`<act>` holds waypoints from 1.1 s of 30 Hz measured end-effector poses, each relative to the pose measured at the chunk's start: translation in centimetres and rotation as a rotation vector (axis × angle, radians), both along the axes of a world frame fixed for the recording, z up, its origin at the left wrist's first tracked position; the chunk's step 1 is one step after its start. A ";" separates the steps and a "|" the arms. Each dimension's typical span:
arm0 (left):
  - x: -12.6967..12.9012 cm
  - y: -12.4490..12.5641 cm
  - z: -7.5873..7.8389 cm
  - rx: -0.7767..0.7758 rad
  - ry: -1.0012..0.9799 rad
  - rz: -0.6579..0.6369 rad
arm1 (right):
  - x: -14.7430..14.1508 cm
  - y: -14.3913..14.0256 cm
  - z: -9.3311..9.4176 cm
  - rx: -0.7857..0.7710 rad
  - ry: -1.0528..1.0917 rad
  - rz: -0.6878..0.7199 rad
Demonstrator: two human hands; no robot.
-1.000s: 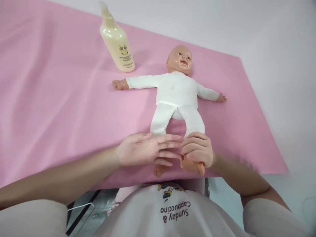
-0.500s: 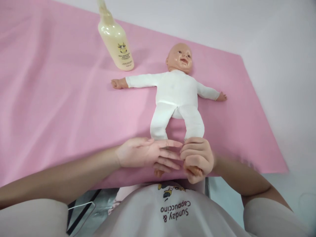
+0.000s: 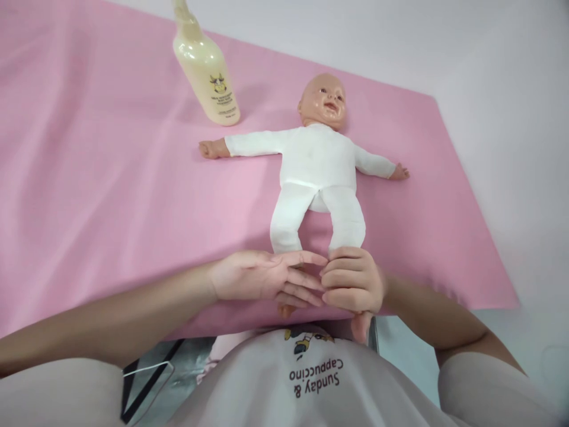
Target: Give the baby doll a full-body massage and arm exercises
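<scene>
A baby doll in a white cloth suit lies on its back, arms spread and legs toward me. My left hand is open, its fingers stretched out across the lower end of one doll leg, fingertips close to my other hand. One brown doll foot shows below those fingers. My right hand is closed around the lower end of the other leg, its fingers curled and its thumb pointing down; the foot there is hidden.
A pale yellow pump bottle with a cow picture stands beyond the doll's outstretched arm. Under everything lies a pink cover, with its near edge close to my body. A pale surface lies beyond it.
My right thumb has swung down and straightened, and the brown foot that showed in that hand is now covered. My left hand has stayed nearly in place.
</scene>
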State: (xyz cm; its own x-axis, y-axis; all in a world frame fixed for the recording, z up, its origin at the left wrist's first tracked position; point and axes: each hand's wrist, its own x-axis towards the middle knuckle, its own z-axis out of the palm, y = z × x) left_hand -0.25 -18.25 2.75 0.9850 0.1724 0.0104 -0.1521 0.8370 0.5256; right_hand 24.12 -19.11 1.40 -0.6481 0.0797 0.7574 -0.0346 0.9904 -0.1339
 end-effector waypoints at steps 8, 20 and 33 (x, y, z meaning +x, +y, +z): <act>0.0 0.1 -0.1 0.030 0.092 0.000 | -0.4 -0.4 1.1 0.016 -0.248 -0.102; -0.3 0.3 -0.3 0.113 0.151 -0.018 | -0.5 -0.2 1.1 -0.013 -0.326 -0.051; -0.5 0.4 -0.8 0.155 0.149 -0.054 | 0.2 1.2 -0.1 -0.194 -0.313 -0.237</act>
